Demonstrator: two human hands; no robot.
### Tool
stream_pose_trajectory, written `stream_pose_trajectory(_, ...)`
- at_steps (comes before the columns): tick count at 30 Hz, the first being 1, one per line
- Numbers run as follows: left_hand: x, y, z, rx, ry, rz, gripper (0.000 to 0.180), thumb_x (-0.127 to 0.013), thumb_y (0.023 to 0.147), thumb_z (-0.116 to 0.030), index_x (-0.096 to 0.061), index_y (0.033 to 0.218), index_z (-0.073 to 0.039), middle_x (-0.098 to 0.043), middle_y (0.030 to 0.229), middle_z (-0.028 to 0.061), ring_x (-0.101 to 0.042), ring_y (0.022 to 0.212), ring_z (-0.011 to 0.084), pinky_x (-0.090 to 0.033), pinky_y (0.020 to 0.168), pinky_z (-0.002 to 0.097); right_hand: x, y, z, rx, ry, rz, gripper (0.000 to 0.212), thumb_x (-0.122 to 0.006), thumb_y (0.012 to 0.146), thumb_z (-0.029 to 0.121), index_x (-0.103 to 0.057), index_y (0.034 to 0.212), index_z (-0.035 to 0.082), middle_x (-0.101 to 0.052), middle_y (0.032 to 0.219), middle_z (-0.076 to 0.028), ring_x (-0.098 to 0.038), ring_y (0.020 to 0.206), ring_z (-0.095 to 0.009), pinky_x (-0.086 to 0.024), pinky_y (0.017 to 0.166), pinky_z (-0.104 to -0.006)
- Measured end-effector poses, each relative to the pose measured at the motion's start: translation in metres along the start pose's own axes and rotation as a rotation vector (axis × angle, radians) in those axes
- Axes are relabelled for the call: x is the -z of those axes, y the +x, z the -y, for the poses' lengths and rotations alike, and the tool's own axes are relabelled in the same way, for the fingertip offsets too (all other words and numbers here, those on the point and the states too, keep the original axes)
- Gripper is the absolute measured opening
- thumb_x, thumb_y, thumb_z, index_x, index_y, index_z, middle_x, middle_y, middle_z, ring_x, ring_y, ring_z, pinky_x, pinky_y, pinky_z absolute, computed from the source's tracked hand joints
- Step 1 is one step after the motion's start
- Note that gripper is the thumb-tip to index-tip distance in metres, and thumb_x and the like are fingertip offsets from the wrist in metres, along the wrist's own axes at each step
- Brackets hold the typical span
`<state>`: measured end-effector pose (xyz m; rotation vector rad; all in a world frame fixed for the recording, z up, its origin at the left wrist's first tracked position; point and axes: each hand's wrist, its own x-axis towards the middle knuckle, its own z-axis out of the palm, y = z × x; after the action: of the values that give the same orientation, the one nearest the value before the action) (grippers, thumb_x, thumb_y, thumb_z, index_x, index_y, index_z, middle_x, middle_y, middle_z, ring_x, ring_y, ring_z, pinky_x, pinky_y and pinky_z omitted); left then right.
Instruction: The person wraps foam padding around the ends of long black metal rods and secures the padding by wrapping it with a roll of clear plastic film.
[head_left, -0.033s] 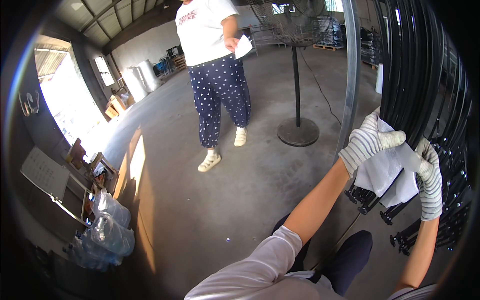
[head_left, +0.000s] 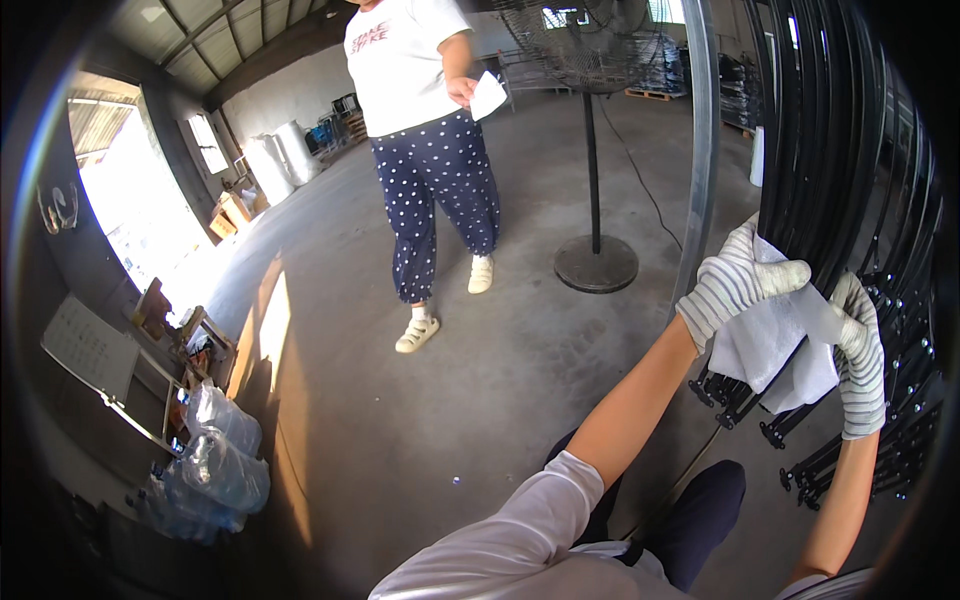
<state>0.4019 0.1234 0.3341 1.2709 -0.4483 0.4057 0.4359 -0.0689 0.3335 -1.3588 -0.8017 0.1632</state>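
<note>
A bundle of long black metal bars (head_left: 815,130) hangs upright at the right, with fittings at the lower ends. Wrapped against some of these bars is a soft white sheet (head_left: 752,345), perhaps foam or cloth. My left hand (head_left: 738,278), in a grey-and-white striped glove, is closed on the sheet's upper left part, thumb pointing right. On the other side my right hand (head_left: 858,345), gloved alike, pinches the sheet's right edge. The bars behind the sheet are partly hidden.
A person (head_left: 425,150) stands ahead, holding a white paper-like piece (head_left: 487,95). A pedestal fan (head_left: 597,262) and a grey metal post (head_left: 702,150) stand left of the bars. Large clear plastic bottles (head_left: 225,470) and a whiteboard (head_left: 92,345) are at the left.
The other person has shifted slightly left and closer. My hands and the white sheet stay nearly where they were.
</note>
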Motion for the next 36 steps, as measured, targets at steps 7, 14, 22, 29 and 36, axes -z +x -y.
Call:
stream_pose_trajectory(7, 0.007, 0.002, -0.004, 0.121, 0.033, 0.024, 0.075, -0.080, 0.055, -0.013, -0.040, 0.116, 0.002, -0.055, 0.104, 0.0083, -0.053, 0.095, 0.0155, -0.044, 0.084, 0.0282, -0.009, -0.013, 0.015, -0.160, 0.068, 0.089, 0.061, -0.078, 0.057, 0.032, -0.055, 0.102, -0.002, -0.060, 0.083, -0.003, -0.056, 0.073, -0.010, -0.045, 0.069, -0.0228)
stream_pose_trajectory(14, 0.023, 0.003, -0.003, 0.138, 0.297, -0.153, 0.074, -0.082, 0.055, -0.024, -0.041, 0.108, 0.008, -0.056, 0.097, 0.0127, -0.054, 0.086, 0.0170, -0.044, 0.079, 0.0279, -0.024, -0.036, 0.028, -0.232, -0.202, -0.039, 0.048, -0.068, 0.068, 0.020, -0.052, 0.105, -0.007, -0.060, 0.092, -0.007, -0.057, 0.082, -0.013, -0.045, 0.073, -0.0245)
stream_pose_trajectory(22, 0.071, 0.038, -0.070, 0.238, 0.274, -0.069, 0.051, -0.081, 0.059, -0.019, -0.053, 0.097, 0.001, -0.062, 0.085, 0.0072, -0.060, 0.073, 0.0132, -0.049, 0.067, 0.0248, -0.059, 0.008, 0.086, -0.129, -0.705, 0.315, 0.033, -0.070, 0.068, 0.023, -0.060, 0.086, -0.003, -0.061, 0.070, -0.005, -0.055, 0.064, -0.010, -0.046, 0.060, -0.0255)
stream_pose_trajectory(29, 0.067, 0.026, -0.068, 0.088, 0.248, -0.132, 0.063, -0.080, 0.058, -0.013, -0.043, 0.105, 0.007, -0.062, 0.084, 0.0092, -0.060, 0.077, 0.0144, -0.048, 0.073, 0.0270, -0.080, -0.015, 0.103, 0.179, -1.103, 0.449, 0.021, -0.066, 0.065, 0.019, -0.059, 0.079, 0.005, -0.059, 0.065, -0.011, -0.060, 0.063, -0.026, -0.048, 0.057, -0.0340)
stream_pose_trajectory(36, 0.095, 0.040, -0.048, 0.097, 0.230, -0.166, 0.095, -0.081, 0.056, -0.016, -0.018, 0.118, 0.018, -0.061, 0.086, 0.0106, -0.059, 0.077, 0.0136, -0.048, 0.074, 0.0253, -0.105, -0.006, 0.104, -0.459, -0.973, 0.410, 0.036, -0.066, 0.065, 0.027, -0.059, 0.090, 0.001, -0.063, 0.079, -0.014, -0.063, 0.074, -0.020, -0.049, 0.067, -0.0293)
